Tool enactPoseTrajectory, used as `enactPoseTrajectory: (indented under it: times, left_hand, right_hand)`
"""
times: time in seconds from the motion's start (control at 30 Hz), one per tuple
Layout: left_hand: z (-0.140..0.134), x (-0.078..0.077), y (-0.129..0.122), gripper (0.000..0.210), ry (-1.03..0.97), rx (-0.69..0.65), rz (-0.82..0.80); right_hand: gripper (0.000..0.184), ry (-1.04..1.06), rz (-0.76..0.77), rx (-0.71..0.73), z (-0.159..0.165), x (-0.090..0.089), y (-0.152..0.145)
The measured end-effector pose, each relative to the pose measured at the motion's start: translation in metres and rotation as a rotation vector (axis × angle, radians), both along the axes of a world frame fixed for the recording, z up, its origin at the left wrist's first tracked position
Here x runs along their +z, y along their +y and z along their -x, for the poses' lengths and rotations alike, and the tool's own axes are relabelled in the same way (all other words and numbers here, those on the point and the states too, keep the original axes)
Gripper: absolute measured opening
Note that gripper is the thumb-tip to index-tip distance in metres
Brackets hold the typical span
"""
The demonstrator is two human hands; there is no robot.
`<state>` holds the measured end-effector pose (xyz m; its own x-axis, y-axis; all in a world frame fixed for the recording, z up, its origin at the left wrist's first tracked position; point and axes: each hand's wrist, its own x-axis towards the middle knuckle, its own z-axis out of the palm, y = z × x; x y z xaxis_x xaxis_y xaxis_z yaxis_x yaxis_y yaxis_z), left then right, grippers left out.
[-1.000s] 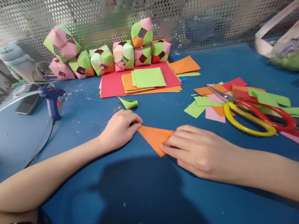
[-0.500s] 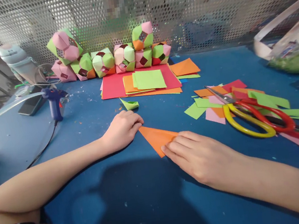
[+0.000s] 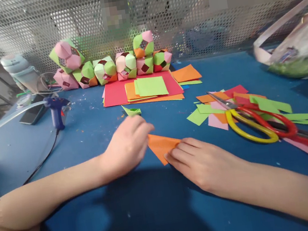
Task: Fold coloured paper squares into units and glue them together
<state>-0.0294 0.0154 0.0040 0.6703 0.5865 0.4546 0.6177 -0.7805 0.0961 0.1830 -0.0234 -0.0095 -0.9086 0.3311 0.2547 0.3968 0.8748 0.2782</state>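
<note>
A folded orange paper triangle (image 3: 162,145) lies on the blue table in front of me. My right hand (image 3: 198,159) presses down on its right end, fingers together and thumb side at the lower corner. My left hand (image 3: 128,144) is at the triangle's left tip, curled and slightly blurred. It covers that tip, so whether the fingers pinch it is hidden. Just beyond the left hand sits a small folded green paper piece (image 3: 132,111).
Green and orange sheets (image 3: 152,86) lie on red paper (image 3: 113,94). Several folded paper balls (image 3: 104,70) line the metal mesh. A glue gun (image 3: 56,112) stands left. On the right, scissors (image 3: 251,124) rest over paper scraps (image 3: 197,117), near a clear bag (image 3: 299,49).
My left hand has lifted from lying low on the table and moved over the triangle's left tip, its fingers more curled. My right hand still holds the right end. The view has shifted slightly.
</note>
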Motion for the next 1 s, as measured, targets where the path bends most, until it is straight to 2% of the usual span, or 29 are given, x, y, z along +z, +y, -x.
enactPoseTrajectory:
  times: [0.07,0.13,0.33,0.47,0.57,0.73,0.83,1.0]
  left_hand:
    - [-0.007,-0.002,-0.016,0.021,0.126,-0.107,0.029]
    - [-0.011,-0.007,-0.026,0.026,0.203,-0.142,0.039]
    - [-0.014,-0.012,-0.033,0.027,0.279,-0.115,-0.015]
    - [-0.014,-0.010,-0.036,0.023,0.307,-0.110,-0.046]
    - [-0.014,-0.012,-0.036,0.022,0.313,-0.115,-0.054]
    - [-0.015,-0.014,-0.034,0.019,0.292,-0.112,-0.091]
    - [-0.014,-0.013,-0.033,0.019,0.331,-0.100,-0.096]
    - [-0.012,-0.012,-0.034,0.020,0.371,-0.095,-0.065]
  right_hand:
    - [0.025,-0.001,-0.004,-0.006,0.000,-0.001,0.001]
    - [0.025,0.006,-0.006,-0.018,0.001,-0.002,0.001]
    - [0.028,0.075,0.025,-0.028,0.001,-0.005,0.002]
    - [0.028,0.231,0.123,-0.103,0.003,-0.005,0.007]
    - [0.030,0.287,0.126,-0.138,0.008,-0.005,0.012]
    - [0.052,0.163,0.186,-0.154,0.017,-0.009,0.018]
    - [0.048,0.118,0.137,-0.176,0.016,-0.011,0.018]
    - [0.045,-0.035,-0.045,-0.241,-0.006,-0.012,0.007]
